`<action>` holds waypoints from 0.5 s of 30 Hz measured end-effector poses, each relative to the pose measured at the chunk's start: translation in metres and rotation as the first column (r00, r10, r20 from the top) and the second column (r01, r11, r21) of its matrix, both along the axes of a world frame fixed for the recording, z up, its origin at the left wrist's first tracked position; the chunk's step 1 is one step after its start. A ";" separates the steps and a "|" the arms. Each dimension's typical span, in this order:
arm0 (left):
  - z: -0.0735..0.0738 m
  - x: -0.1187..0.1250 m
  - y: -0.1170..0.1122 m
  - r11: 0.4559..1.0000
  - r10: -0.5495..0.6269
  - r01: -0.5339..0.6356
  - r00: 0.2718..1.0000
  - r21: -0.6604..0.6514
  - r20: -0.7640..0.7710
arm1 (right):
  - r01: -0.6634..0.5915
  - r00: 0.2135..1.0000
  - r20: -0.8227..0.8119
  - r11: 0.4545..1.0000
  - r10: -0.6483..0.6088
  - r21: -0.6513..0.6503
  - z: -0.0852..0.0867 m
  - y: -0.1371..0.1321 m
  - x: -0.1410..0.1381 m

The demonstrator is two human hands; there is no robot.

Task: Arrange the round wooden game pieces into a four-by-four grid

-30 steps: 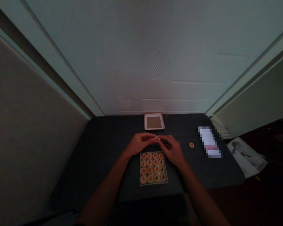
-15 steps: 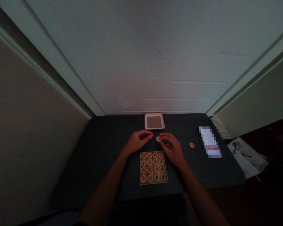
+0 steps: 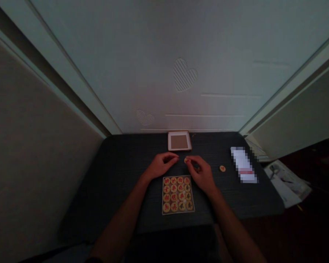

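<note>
My right hand (image 3: 201, 171) pinches a round wooden Chinese chess piece (image 3: 185, 160) between thumb and fingertips, just above the dark table. Under its curled fingers something small and round shows in part, too dim to name. To the left, my left hand (image 3: 161, 164) is curled with thumb and fingertips together, and nothing shows between them. Nearer to me, between my forearms, lies a shallow square box (image 3: 162, 195) filled with rows of chess pieces (image 3: 174, 188), most with red characters and several with black. One loose red-marked piece (image 3: 222, 168) lies right of my right hand.
A box lid (image 3: 179, 141), pale-rimmed with a brown inside, lies at the table's back edge against the white wall panel. A blurred-out phone (image 3: 243, 165) lies on the table's right side. Papers (image 3: 287, 182) lie beyond the right edge of the dark table (image 3: 109, 175).
The piece in my right hand has moved slightly to the right and turned between the fingers. My left hand has hardly moved. The box and loose piece stay put.
</note>
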State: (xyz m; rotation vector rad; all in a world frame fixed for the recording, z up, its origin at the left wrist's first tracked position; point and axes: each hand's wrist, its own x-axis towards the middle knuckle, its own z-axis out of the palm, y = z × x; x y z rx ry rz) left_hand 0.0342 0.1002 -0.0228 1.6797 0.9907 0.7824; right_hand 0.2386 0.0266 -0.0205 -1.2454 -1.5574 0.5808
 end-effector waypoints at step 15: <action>0.013 0.014 -0.026 0.936 -0.325 0.344 0.925 0.073 -0.195 | 0.042 0.998 -0.054 0.997 -0.046 -0.069 0.005 -0.049 0.015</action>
